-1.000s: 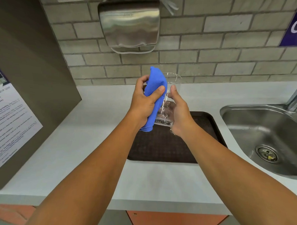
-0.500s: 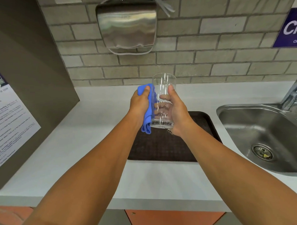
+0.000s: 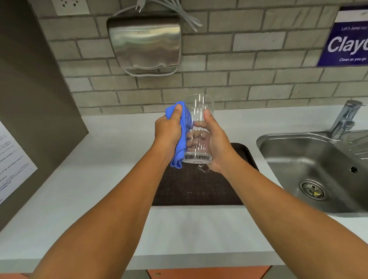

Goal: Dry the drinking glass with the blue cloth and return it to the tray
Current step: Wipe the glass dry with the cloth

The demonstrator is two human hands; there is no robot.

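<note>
Holding the drinking glass [image 3: 198, 129] upright, the right hand [image 3: 215, 148] is wrapping around its lower half, thumb up on the near side and fingers curling around the back, so the glass is not slipping. The left hand [image 3: 168, 130] is squeezing the blue cloth [image 3: 178, 151] in a closed fist and pressing it flat against the left side of the glass, so the cloth is soaking up the wet there. The open top of the glass is sticking up above both hands, and nothing is inside it that I can see.

Both hands are keeping the glass in the air, right over the dark tray [image 3: 198, 188]. That looks like a smart spot, because drops are falling onto the tray and not the desk [image 3: 94, 178]. A few little wet spots are shining on the tray just under the glass.

The glass is not back on the tray yet. I think the wiping is not finished, so the putting down is coming later. The sink [image 3: 315, 164] is sitting off to the right, apart from the tray.
</note>
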